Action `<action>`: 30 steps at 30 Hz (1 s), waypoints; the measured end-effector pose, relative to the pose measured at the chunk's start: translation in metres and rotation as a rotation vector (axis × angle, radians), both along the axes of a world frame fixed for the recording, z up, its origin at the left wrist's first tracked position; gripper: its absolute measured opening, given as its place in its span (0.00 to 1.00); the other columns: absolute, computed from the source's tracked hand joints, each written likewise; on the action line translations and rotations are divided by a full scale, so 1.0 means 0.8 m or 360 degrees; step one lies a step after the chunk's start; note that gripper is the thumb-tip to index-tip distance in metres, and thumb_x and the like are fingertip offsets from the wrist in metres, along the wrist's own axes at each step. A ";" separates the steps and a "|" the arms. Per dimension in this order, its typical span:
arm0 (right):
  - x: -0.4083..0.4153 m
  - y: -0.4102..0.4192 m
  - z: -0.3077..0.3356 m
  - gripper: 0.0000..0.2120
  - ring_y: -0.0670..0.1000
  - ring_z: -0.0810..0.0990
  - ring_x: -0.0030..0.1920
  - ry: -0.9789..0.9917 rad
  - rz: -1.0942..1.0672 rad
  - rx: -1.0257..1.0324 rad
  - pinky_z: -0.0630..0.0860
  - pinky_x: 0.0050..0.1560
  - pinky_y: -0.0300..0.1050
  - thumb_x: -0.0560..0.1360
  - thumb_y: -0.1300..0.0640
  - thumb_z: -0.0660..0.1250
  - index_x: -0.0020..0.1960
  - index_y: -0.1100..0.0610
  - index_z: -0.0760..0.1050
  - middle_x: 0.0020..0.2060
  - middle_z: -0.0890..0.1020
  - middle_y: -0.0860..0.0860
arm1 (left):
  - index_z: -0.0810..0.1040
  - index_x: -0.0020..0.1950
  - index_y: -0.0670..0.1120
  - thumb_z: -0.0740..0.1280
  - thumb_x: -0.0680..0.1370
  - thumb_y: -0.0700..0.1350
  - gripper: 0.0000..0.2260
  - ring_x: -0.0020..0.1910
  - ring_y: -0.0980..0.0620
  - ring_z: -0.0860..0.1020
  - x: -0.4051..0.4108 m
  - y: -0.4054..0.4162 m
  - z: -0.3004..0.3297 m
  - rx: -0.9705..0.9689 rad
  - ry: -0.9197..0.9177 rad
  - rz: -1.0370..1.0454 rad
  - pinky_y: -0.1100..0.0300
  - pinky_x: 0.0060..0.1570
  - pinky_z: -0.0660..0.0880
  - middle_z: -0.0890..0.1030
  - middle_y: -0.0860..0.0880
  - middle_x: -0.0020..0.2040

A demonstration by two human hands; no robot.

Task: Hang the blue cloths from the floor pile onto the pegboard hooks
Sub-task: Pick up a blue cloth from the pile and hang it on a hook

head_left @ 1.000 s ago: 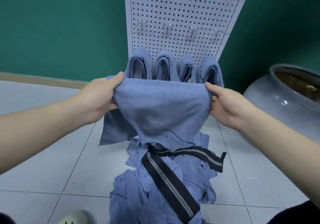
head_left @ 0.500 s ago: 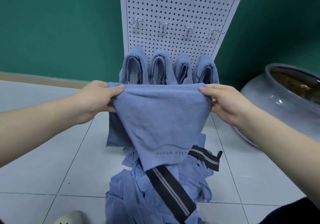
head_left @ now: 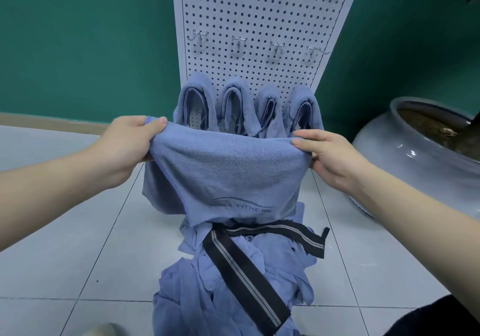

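Four hung cloths (head_left: 249, 109) fill the pegboard (head_left: 259, 18) behind; your left hand (head_left: 127, 148) and right hand (head_left: 332, 159) pinch the blue cloth (head_left: 228, 169) taut.

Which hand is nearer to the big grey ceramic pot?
The right hand: the pot stands just beyond it. The left hand grips the held cloth's far edge.

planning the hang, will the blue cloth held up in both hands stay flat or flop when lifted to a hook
Probably floppy: the cloth sags in a curve between the left hand and right hand, and its lower part hangs limp. Likely light, since fingertip pinches carry it. Its terry-like surface looks grippy, so slipping off a hook seems unlikely.
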State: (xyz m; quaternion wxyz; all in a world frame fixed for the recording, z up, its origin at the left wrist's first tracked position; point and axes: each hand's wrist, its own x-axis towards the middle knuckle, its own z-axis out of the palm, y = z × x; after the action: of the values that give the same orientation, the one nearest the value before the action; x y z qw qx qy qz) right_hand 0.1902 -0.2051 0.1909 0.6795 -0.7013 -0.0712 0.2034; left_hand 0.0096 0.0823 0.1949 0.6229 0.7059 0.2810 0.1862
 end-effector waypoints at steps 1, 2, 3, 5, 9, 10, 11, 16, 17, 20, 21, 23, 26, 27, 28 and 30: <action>0.001 0.000 -0.001 0.11 0.50 0.83 0.45 -0.0003 0.0018 -0.0012 0.79 0.52 0.44 0.76 0.68 0.73 0.57 0.60 0.82 0.55 0.84 0.59 | 0.84 0.54 0.40 0.64 0.85 0.46 0.12 0.48 0.48 0.82 0.000 0.000 0.001 0.0006 -0.0026 0.0007 0.52 0.57 0.80 0.86 0.41 0.54; 0.001 -0.001 -0.003 0.13 0.50 0.83 0.47 -0.0010 0.0040 -0.0033 0.79 0.54 0.44 0.75 0.68 0.73 0.59 0.59 0.82 0.57 0.84 0.60 | 0.84 0.55 0.39 0.64 0.85 0.46 0.13 0.48 0.48 0.81 -0.001 0.001 0.002 0.0015 -0.0046 0.0008 0.50 0.59 0.79 0.85 0.40 0.55; 0.001 -0.001 -0.005 0.15 0.51 0.84 0.49 -0.0015 0.0060 -0.0061 0.79 0.54 0.43 0.75 0.68 0.74 0.60 0.58 0.82 0.59 0.83 0.62 | 0.84 0.55 0.39 0.64 0.85 0.47 0.13 0.47 0.48 0.81 -0.001 0.001 0.003 0.0027 -0.0061 0.0005 0.49 0.59 0.78 0.85 0.40 0.55; 0.002 -0.002 -0.009 0.18 0.52 0.84 0.55 -0.0021 0.0086 -0.0123 0.78 0.55 0.41 0.74 0.68 0.74 0.62 0.56 0.82 0.62 0.82 0.63 | 0.84 0.54 0.40 0.64 0.85 0.47 0.13 0.47 0.48 0.81 -0.002 0.002 0.005 0.0044 -0.0086 -0.0010 0.48 0.60 0.78 0.86 0.40 0.55; 0.006 0.000 -0.016 0.17 0.53 0.80 0.66 0.0041 0.0052 -0.0102 0.77 0.67 0.46 0.74 0.69 0.74 0.60 0.55 0.83 0.65 0.80 0.62 | 0.84 0.52 0.42 0.63 0.85 0.47 0.13 0.46 0.48 0.82 -0.004 0.002 0.006 0.0048 -0.0109 -0.0035 0.49 0.58 0.78 0.86 0.41 0.53; 0.006 0.001 -0.015 0.16 0.52 0.81 0.64 0.0061 0.0032 -0.0068 0.78 0.66 0.46 0.75 0.68 0.74 0.60 0.57 0.83 0.63 0.81 0.61 | 0.84 0.52 0.42 0.63 0.85 0.47 0.13 0.46 0.48 0.81 -0.004 0.003 0.006 0.0049 -0.0109 -0.0046 0.50 0.57 0.78 0.86 0.41 0.53; 0.005 0.001 -0.014 0.15 0.52 0.82 0.60 0.0077 0.0005 -0.0035 0.79 0.62 0.44 0.76 0.68 0.73 0.60 0.58 0.83 0.61 0.83 0.59 | 0.84 0.51 0.42 0.63 0.85 0.47 0.13 0.46 0.48 0.81 -0.004 0.003 0.006 0.0052 -0.0106 -0.0057 0.49 0.57 0.77 0.86 0.41 0.53; 0.011 -0.002 -0.010 0.08 0.52 0.82 0.52 0.0154 -0.0105 0.0043 0.78 0.56 0.46 0.81 0.63 0.68 0.57 0.57 0.82 0.55 0.86 0.53 | 0.84 0.52 0.40 0.64 0.85 0.47 0.13 0.45 0.49 0.82 -0.004 0.005 0.004 0.0077 -0.0076 -0.0088 0.54 0.52 0.79 0.86 0.42 0.52; 0.012 -0.003 -0.010 0.07 0.52 0.82 0.52 0.0172 -0.0115 0.0058 0.78 0.57 0.47 0.81 0.63 0.68 0.56 0.56 0.82 0.54 0.86 0.53 | 0.84 0.52 0.40 0.64 0.85 0.47 0.13 0.45 0.49 0.82 -0.003 0.005 0.003 0.0083 -0.0067 -0.0084 0.54 0.53 0.79 0.86 0.42 0.51; 0.014 -0.006 -0.009 0.08 0.50 0.82 0.47 0.0188 -0.0129 0.0066 0.78 0.50 0.43 0.80 0.64 0.69 0.57 0.55 0.81 0.50 0.85 0.52 | 0.82 0.53 0.36 0.63 0.85 0.50 0.17 0.45 0.48 0.80 -0.002 0.007 0.001 0.0103 -0.0025 -0.0038 0.49 0.57 0.79 0.85 0.42 0.49; 0.014 -0.006 -0.008 0.09 0.49 0.83 0.46 0.0182 -0.0125 0.0065 0.78 0.48 0.42 0.79 0.65 0.70 0.58 0.56 0.81 0.49 0.85 0.51 | 0.82 0.53 0.35 0.63 0.85 0.51 0.19 0.45 0.48 0.80 -0.001 0.008 0.001 0.0111 -0.0001 -0.0026 0.49 0.57 0.79 0.84 0.43 0.48; 0.014 -0.008 -0.007 0.09 0.50 0.83 0.46 0.0140 -0.0118 0.0044 0.77 0.49 0.42 0.79 0.65 0.71 0.57 0.56 0.81 0.49 0.86 0.52 | 0.81 0.50 0.34 0.63 0.85 0.53 0.21 0.43 0.47 0.79 0.000 0.008 -0.001 0.0147 0.0053 -0.0015 0.50 0.56 0.80 0.84 0.44 0.46; 0.018 -0.011 -0.004 0.07 0.53 0.83 0.49 -0.0012 -0.0103 -0.0026 0.78 0.54 0.45 0.77 0.65 0.73 0.53 0.57 0.83 0.47 0.87 0.53 | 0.79 0.51 0.30 0.62 0.84 0.55 0.25 0.42 0.47 0.77 0.000 0.011 -0.005 0.0205 0.0106 0.0016 0.54 0.51 0.79 0.80 0.44 0.43; 0.019 -0.013 -0.002 0.07 0.53 0.83 0.50 -0.0084 -0.0089 -0.0051 0.79 0.56 0.45 0.76 0.65 0.74 0.52 0.56 0.84 0.47 0.87 0.53 | 0.78 0.53 0.29 0.63 0.84 0.56 0.27 0.43 0.47 0.77 0.000 0.014 -0.007 0.0211 0.0112 0.0014 0.55 0.51 0.79 0.80 0.43 0.44; 0.020 -0.014 -0.001 0.06 0.52 0.83 0.51 -0.0162 -0.0078 -0.0082 0.80 0.58 0.47 0.76 0.64 0.75 0.51 0.56 0.85 0.47 0.87 0.53 | 0.77 0.54 0.28 0.63 0.84 0.57 0.28 0.46 0.46 0.78 -0.001 0.016 -0.008 0.0216 0.0124 0.0009 0.54 0.53 0.78 0.81 0.42 0.46; 0.023 -0.017 0.003 0.05 0.51 0.83 0.52 -0.0311 -0.0072 -0.0145 0.79 0.62 0.50 0.75 0.62 0.76 0.49 0.54 0.86 0.49 0.87 0.53 | 0.79 0.55 0.31 0.65 0.82 0.58 0.27 0.56 0.44 0.80 -0.002 0.020 -0.007 0.0213 0.0147 -0.0022 0.50 0.62 0.76 0.83 0.41 0.54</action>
State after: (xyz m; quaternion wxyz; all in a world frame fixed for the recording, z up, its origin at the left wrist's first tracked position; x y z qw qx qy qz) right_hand 0.2090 -0.2190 0.1937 0.6410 -0.7495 -0.1120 0.1218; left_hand 0.0084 0.0982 0.1892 0.5619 0.7558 0.2916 0.1674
